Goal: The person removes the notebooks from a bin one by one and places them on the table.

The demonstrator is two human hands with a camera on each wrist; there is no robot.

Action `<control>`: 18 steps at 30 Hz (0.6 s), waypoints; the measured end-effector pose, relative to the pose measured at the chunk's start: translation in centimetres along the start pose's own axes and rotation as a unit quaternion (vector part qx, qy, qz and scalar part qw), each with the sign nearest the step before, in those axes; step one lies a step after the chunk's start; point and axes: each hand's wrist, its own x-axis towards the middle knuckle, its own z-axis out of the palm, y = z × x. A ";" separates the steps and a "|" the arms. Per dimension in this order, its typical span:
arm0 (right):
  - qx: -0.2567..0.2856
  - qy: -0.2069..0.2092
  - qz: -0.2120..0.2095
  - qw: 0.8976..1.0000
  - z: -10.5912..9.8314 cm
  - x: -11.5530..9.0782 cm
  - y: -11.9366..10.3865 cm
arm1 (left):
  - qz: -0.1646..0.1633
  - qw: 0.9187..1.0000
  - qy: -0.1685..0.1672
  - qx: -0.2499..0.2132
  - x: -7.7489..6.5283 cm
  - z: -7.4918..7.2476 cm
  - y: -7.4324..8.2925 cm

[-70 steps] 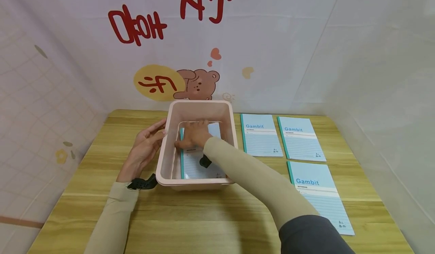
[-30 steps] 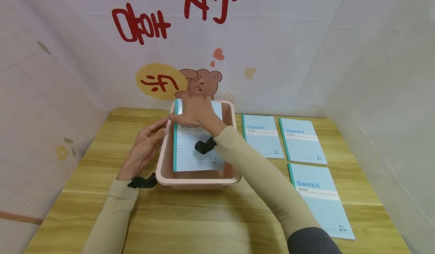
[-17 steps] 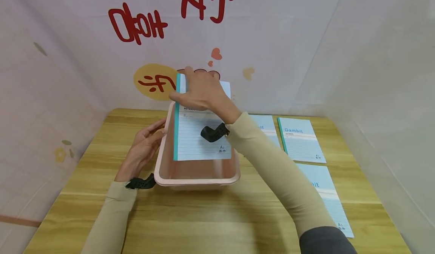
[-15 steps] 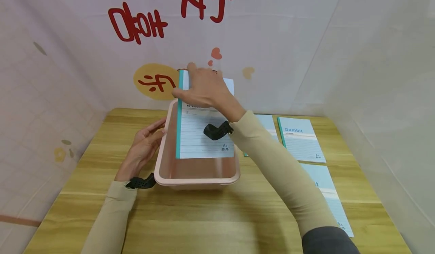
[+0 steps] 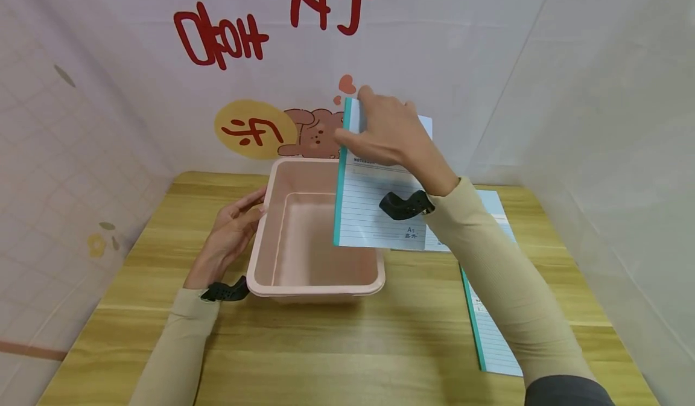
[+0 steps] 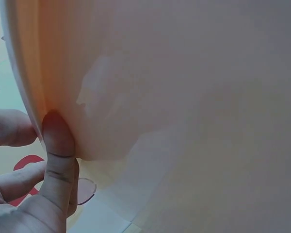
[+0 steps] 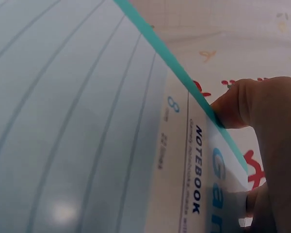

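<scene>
My left hand (image 5: 230, 237) grips the left rim of a pale pink plastic bin (image 5: 315, 290). Its thumb and a finger pinch that rim in the left wrist view, with the bin wall (image 6: 199, 63) filling the rest. A light blue lined notebook (image 5: 374, 213) with a teal spine is in my right hand (image 5: 388, 131), held up over the bin's right side. The right thumb presses on the spine of the notebook (image 7: 111, 121) in the right wrist view, while other fingers reach its top edge. The bin's visible floor is bare; its back right corner is hidden behind the notebook.
Right of the bin, similar notebooks lie on the wooden table (image 5: 304, 358): one mostly covered by the held notebook, one farther right (image 5: 493, 204), and one near the front (image 5: 494, 339), partly under the right sleeve. A printed white curtain (image 5: 434, 44) stands behind the table.
My right hand has lifted the notebook out of the bin and carried it up and to the right. My left hand has stayed on the bin's rim, and the bin has hardly moved.
</scene>
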 end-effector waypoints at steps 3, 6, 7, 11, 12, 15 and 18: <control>0.000 0.001 0.009 1.000 -0.2 -0.8 1.5 | 0.001 1.000 -0.003 0.001 0.0 -0.1 -0.1; 0.003 -0.004 0.021 1.000 -0.3 -1.6 3.1 | 0.002 1.000 -0.006 0.006 0.0 -0.1 -0.1; 0.004 -0.007 0.025 1.000 -0.3 -1.9 3.6 | 0.002 1.000 -0.006 0.006 0.0 -0.1 -0.1; 0.008 -0.017 0.037 0.999 0.2 -2.9 5.4 | -0.001 1.000 -0.006 0.013 -0.2 -0.2 -0.1; 0.007 -0.020 0.040 0.999 0.4 -3.1 5.9 | -0.002 1.000 -0.005 0.014 -0.2 -0.2 -0.1; 0.002 -0.027 0.048 0.998 1.3 -3.8 7.2 | -0.002 1.000 -0.006 0.013 -0.2 -0.2 0.0; -0.002 -0.035 0.056 0.998 2.2 -4.6 8.5 | -0.003 1.000 -0.006 0.007 -0.2 0.0 0.1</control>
